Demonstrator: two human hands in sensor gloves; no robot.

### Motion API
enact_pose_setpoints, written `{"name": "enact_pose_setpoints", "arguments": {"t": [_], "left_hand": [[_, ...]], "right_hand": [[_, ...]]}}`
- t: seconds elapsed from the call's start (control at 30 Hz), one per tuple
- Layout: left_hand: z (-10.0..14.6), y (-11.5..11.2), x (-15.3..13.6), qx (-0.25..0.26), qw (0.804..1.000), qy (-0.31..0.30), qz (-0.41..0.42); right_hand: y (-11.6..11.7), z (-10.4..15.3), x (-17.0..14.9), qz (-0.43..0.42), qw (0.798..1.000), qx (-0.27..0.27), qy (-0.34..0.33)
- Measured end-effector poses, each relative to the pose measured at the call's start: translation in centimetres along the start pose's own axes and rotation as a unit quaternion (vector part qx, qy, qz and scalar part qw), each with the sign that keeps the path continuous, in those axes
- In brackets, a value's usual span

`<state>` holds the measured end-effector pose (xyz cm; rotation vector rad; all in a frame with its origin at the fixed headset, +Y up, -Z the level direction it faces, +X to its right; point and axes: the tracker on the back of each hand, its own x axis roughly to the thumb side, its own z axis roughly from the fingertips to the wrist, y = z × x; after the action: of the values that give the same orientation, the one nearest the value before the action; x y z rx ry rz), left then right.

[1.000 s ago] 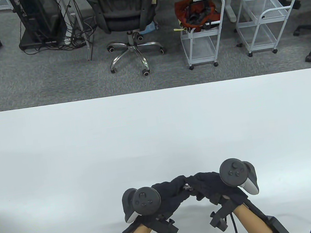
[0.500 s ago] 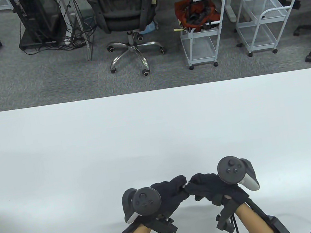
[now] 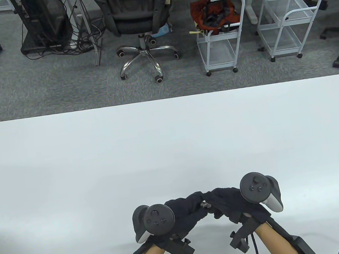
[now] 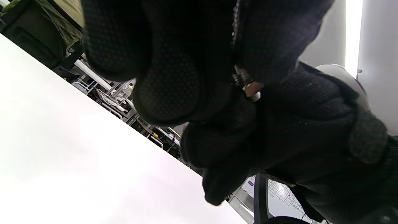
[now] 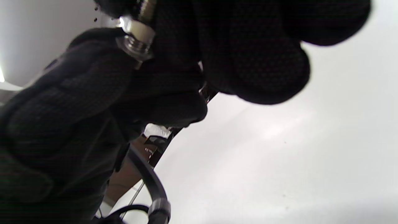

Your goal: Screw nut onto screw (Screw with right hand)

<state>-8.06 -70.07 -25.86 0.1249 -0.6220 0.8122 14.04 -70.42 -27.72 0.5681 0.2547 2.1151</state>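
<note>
My two gloved hands meet fingertip to fingertip low over the white table (image 3: 173, 152), near its front edge. Between them is a small metal screw (image 3: 204, 204) with a nut on it. My left hand (image 3: 199, 201) pinches the nut end (image 4: 241, 77). My right hand (image 3: 209, 200) pinches the threaded end of the screw (image 5: 148, 7). In the right wrist view the nut (image 5: 136, 47) sits against the left hand's fingers (image 5: 77, 93), with a pale collar (image 5: 140, 30) beside it. Most of the screw is hidden by the fingers.
A black tracker sits on the back of each hand: the left tracker (image 3: 157, 218) and the right tracker (image 3: 256, 187). Beyond the table's far edge are an office chair (image 3: 136, 14) and two wire carts (image 3: 222, 33).
Half a second ago my right hand had rolled and drawn slightly away from the left. It has now rolled back, and the fingertips overlap again. The left hand has stayed still.
</note>
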Motion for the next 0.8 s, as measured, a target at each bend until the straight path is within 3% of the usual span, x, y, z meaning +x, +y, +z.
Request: {"name": "enact_pose_setpoints", "arguments": {"t": [0.07,0.1,0.2,0.27,0.43,0.6,0.73,0.8], "left_hand": [[-0.01,0.11,0.08,0.005,1.000,-0.004,-0.023],[0.01,0.11,0.16,0.001,1.000,-0.008,-0.026],[-0.02,0.11,0.26,0.002,1.000,-0.014,-0.018],[0.00,0.08,0.23,0.000,1.000,-0.009,0.001],[0.07,0.22,0.54,0.006,0.999,-0.013,-0.037],[0.08,0.31,0.75,0.007,1.000,-0.013,-0.015],[0.08,0.42,0.61,0.013,0.999,-0.010,-0.029],[0.06,0.44,0.67,0.007,0.999,-0.015,-0.033]], "right_hand": [[0.12,-0.13,0.05,0.000,0.998,0.055,0.011],[0.12,-0.09,0.03,0.005,0.998,0.057,0.011],[0.22,-0.10,-0.20,0.001,1.000,-0.029,0.003],[0.23,-0.07,-0.27,-0.007,0.999,-0.041,0.000],[0.14,-0.14,-0.18,0.002,0.998,0.062,0.019],[0.15,-0.13,-0.15,-0.009,0.999,-0.042,0.000],[-0.10,-0.18,0.00,-0.011,0.999,0.052,0.011],[-0.13,-0.15,0.03,0.004,0.998,0.059,0.011]]}}
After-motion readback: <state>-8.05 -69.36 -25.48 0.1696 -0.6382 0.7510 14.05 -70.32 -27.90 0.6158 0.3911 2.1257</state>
